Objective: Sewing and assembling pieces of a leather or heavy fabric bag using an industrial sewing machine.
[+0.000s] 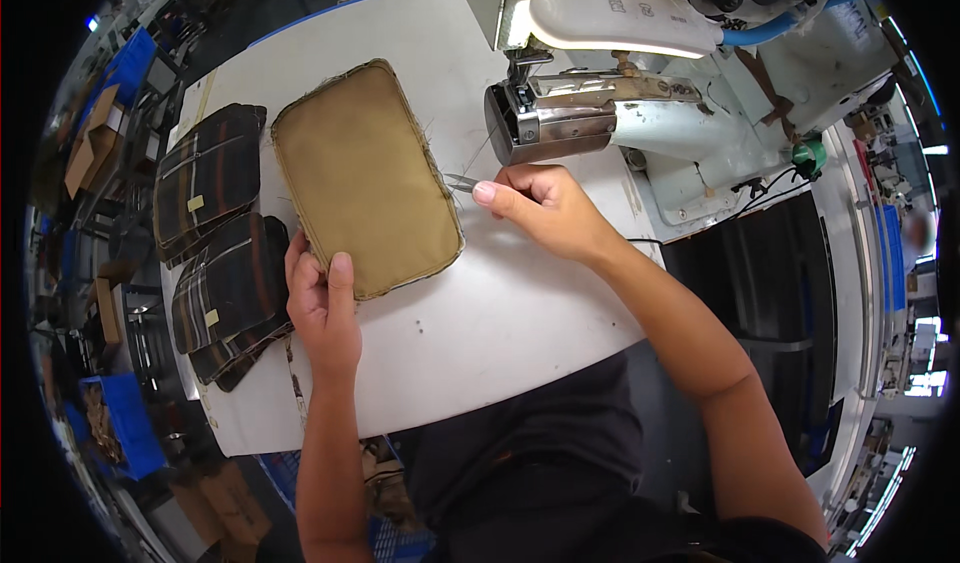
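Note:
A tan, rounded-rectangular fabric piece (370, 183) with frayed, stitched edges is tilted over the white table. My left hand (325, 308) grips its lower-left edge, thumb on top and fingers beneath. At the piece's right edge, my right hand (545, 208) is closed around small metal thread snips (461, 183). Their points touch or nearly touch the frayed border; most of the tool is hidden in my fingers. A thin thread runs near the snips toward the sewing machine's metal arm (555, 118).
Plaid fabric pieces lie in two stacks, a far one (210, 178) and a near one (230, 288), along the left side of the white table (480, 343). The sewing machine's lit head (620, 18) overhangs the far right. Blue bins (135, 423) stand beyond the table at left.

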A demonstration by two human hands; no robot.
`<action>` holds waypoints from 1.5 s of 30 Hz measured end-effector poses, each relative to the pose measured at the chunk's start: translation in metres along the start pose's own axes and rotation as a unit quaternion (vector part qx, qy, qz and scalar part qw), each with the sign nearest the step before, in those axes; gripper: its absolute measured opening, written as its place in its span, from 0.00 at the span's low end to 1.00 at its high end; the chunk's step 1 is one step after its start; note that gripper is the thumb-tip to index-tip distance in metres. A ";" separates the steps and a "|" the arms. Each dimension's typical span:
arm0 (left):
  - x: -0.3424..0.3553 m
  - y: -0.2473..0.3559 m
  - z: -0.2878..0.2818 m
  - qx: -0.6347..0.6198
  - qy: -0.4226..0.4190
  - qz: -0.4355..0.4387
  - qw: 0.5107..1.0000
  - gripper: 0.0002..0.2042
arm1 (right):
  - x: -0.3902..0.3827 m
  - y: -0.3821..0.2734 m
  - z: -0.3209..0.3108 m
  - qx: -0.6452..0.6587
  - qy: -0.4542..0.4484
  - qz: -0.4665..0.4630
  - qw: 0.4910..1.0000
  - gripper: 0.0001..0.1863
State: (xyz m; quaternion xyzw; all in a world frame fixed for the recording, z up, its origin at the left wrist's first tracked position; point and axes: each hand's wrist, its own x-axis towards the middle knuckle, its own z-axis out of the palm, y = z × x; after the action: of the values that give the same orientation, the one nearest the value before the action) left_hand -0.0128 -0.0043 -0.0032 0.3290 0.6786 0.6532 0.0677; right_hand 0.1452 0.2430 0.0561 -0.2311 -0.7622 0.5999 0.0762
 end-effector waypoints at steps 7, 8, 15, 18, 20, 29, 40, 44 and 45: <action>0.004 0.004 0.007 -0.026 0.016 -0.025 0.999 0.08 | -0.002 0.004 0.007 0.075 -0.049 0.003 0.996 0.26; 0.005 0.002 0.006 -0.027 0.011 -0.026 0.999 0.08 | -0.005 0.007 0.010 0.081 -0.052 -0.047 0.994 0.24; 0.057 0.018 0.031 -0.152 0.061 -0.237 0.958 0.09 | -0.055 0.008 -0.014 -0.001 0.013 -0.006 1.000 0.19; 0.157 -0.002 0.051 -0.180 0.077 -0.202 0.960 0.12 | -0.089 0.026 -0.038 -0.037 0.078 0.008 0.996 0.17; 0.216 -0.007 0.071 -0.204 0.109 -0.210 0.950 0.18 | -0.118 0.040 -0.054 -0.048 0.102 0.018 0.993 0.17; 0.215 0.015 -0.011 0.038 -0.067 -0.244 0.967 0.26 | -0.141 0.096 -0.099 -0.286 0.338 -0.046 0.896 0.11; -0.201 -0.021 -0.398 0.287 0.297 -0.289 0.864 0.12 | -0.097 0.117 -0.126 -0.500 0.275 -0.058 0.819 0.18; -0.417 -0.154 -0.401 0.217 0.296 -0.539 0.758 0.12 | -0.087 0.120 -0.119 -0.517 0.272 -0.049 0.810 0.18; -0.462 -0.181 -0.405 0.123 0.306 -0.595 0.733 0.16 | -0.082 0.135 -0.124 -0.532 0.261 -0.054 0.804 0.18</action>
State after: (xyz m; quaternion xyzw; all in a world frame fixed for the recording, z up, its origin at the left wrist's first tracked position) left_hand 0.0689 -0.5802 -0.2727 -0.3538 0.7944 0.4556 0.1901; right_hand 0.3010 0.3390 -0.0259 -0.3422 -0.9241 0.0122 0.1698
